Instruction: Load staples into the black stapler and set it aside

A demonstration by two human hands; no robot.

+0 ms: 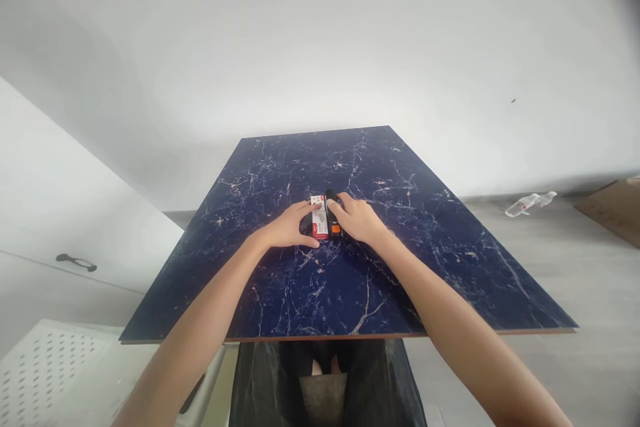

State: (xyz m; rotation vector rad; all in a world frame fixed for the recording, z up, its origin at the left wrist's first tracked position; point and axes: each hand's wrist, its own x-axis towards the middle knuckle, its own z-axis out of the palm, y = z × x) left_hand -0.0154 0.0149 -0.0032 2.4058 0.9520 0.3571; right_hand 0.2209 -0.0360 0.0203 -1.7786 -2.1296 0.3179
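A small red-and-white box (320,226) lies on the dark blue marbled table (310,300), near its middle. My left hand (291,225) holds it from the left, thumb at the near end and fingers at the far end. Right beside the box is a slim black object with an orange patch (335,229); its exact kind is not clear. My right hand (359,219) grips this object from the right, with the thumb on its top and the other fingers partly hidden behind it. Box and black object sit side by side, seemingly touching.
A pale wall (320,40) runs behind the table. White drawers with a dark handle (76,261) stand at left, above a perforated white container (45,363). On the floor at right are a clear plastic bottle (523,205) and a cardboard box (617,207).
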